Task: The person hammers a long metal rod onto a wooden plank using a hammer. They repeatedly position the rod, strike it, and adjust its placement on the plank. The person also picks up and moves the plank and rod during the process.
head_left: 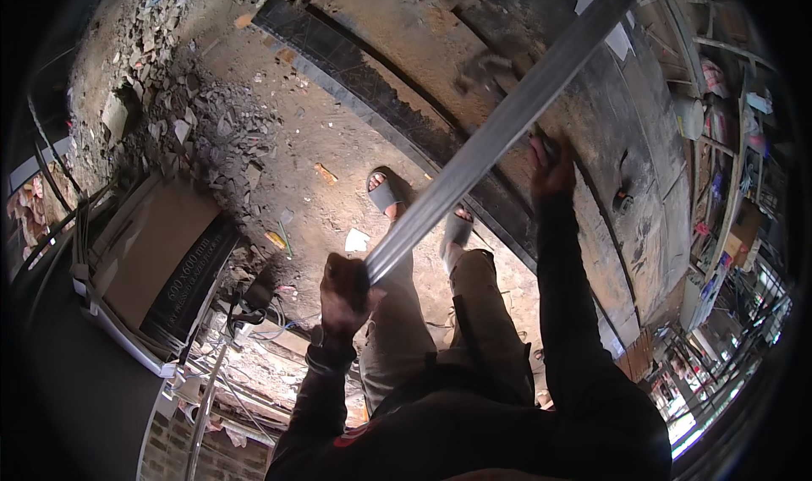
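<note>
A long grey metal bar [491, 147] runs slantwise from my left hand up to the far right, held off the ground. My left hand [342, 295] is closed round its near end, in front of my left thigh. Just right of the bar's middle is my right hand [554, 168], its fingers partly curled and blurred. A dark patch shows at those fingers; whether it is a held thing or shadow is unclear. Below the bar lies a long dark slab [355, 83] with a ragged, dusty upper face, past my sandalled feet [385, 191].
Large dusty boards [651, 117] cover the ground to the right, with a small dark object [623, 200] on them. Broken rubble [182, 130] is heaped at the left. Nearer stands a cardboard box [161, 252] beside cables [275, 316]. Cluttered shelves [736, 210] line the right side.
</note>
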`<state>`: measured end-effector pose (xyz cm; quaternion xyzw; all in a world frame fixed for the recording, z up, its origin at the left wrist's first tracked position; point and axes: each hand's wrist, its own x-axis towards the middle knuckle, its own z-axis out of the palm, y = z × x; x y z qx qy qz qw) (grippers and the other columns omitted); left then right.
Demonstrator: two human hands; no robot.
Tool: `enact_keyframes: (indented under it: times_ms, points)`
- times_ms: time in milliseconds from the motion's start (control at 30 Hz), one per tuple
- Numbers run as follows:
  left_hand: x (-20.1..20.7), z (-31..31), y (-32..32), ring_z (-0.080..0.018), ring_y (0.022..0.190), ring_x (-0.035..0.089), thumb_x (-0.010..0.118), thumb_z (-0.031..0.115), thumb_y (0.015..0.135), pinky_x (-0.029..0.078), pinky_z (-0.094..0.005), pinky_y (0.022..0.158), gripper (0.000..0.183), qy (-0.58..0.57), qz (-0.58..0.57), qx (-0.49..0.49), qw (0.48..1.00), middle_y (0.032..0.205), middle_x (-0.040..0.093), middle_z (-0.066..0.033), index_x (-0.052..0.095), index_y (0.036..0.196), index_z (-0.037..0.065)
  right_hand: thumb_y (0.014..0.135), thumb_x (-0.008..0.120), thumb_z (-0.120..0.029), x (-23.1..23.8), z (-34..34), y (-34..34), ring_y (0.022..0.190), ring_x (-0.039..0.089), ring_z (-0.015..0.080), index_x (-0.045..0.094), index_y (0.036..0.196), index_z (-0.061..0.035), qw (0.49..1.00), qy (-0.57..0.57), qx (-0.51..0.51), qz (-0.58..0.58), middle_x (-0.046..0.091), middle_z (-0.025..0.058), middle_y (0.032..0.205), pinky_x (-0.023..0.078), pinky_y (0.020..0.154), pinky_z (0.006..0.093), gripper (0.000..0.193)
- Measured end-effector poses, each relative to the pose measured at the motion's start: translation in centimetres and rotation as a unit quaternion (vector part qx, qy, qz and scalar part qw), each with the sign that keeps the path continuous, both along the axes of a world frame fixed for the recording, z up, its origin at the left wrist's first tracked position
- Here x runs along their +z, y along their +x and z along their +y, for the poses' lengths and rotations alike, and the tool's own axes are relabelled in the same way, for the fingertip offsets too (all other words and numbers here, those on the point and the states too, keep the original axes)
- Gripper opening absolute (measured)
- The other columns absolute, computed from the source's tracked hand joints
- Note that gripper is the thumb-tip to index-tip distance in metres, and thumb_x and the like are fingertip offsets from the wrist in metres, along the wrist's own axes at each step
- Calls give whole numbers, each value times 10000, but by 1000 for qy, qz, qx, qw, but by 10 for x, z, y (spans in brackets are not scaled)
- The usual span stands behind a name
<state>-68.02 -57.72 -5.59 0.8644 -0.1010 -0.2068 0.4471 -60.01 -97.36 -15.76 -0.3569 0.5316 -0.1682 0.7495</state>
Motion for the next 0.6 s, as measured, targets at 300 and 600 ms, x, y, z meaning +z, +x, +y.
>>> enact_keyframes:
  times_ms: [300,600]
  points:
    - [-81,-66,207,-314,768,563,808,261,734,500,-444,623,367,9,-215,-133,967,812,522,-124,545,859,37,952,601,-178,91,-22,-75,739,687,243,627,926,31,936,-244,184,172,658,103,893,576,613,347,212]
    - [-146,-129,360,-322,927,595,815,339,699,490,-442,799,495,114,-380,-345,851,973,602,-143,583,1036,59,972,571,-237,55,23,-5,772,628,188,626,851,10,931,-288,215,-61,665,115,870,495,689,293,281]
